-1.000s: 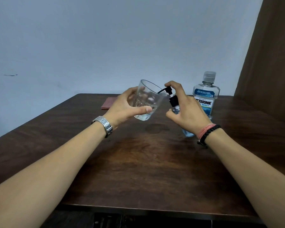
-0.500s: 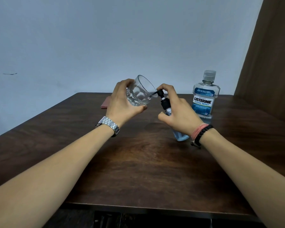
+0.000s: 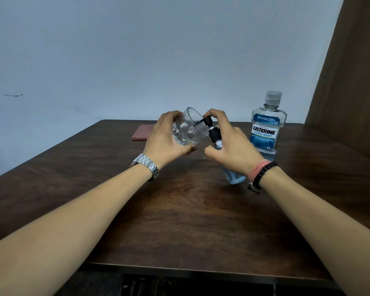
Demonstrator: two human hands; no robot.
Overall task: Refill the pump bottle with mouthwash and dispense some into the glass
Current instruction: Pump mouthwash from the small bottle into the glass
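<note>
I am tilting the glass (image 3: pixel 187 130) in my left hand (image 3: pixel 165 139) so that its open mouth is facing the pump's spout, my fingers and thumb curling round its wall in a firm grip that is keeping it off the counter (image 3: pixel 179 210). My right hand (image 3: pixel 229 146) is wrapping the pump bottle (image 3: pixel 233 176), which seems to be leaning toward the glass with its base low over the counter (whether it is actually touching the wood, I cannot tell), while my forefinger is resting on top of the black pump head (image 3: pixel 209 124), its nozzle reaching just inside the rim so that, I judge, nothing is going to spray past it. The glass is clear and thick-bottomed, with what looks like a little liquid pooling at its low side. The pump bottle is showing pale blue below my wrist. The mouthwash bottle (image 3: pixel 265 127) is standing capped and upright just behind my right hand, out of the way.
</note>
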